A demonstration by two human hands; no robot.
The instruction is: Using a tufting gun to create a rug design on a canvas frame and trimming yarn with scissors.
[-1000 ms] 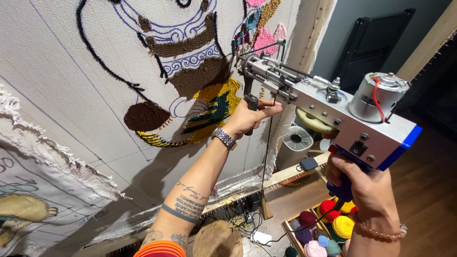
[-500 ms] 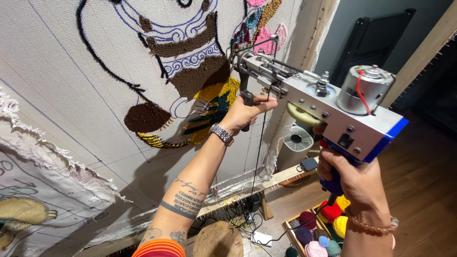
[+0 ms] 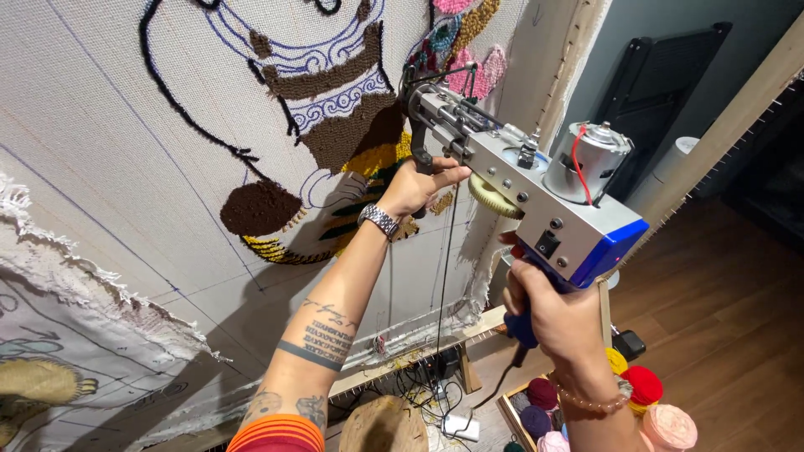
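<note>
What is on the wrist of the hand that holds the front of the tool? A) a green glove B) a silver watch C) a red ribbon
B: a silver watch sits on the wrist of the left hand, which grips the front handle of the tufting gun.

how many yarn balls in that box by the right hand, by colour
Yarn balls in the box, as far as they show past the right hand:
yellow: 1
red: 1
pink: 2
purple: 2
Total: 6, with more perhaps hidden.
</note>
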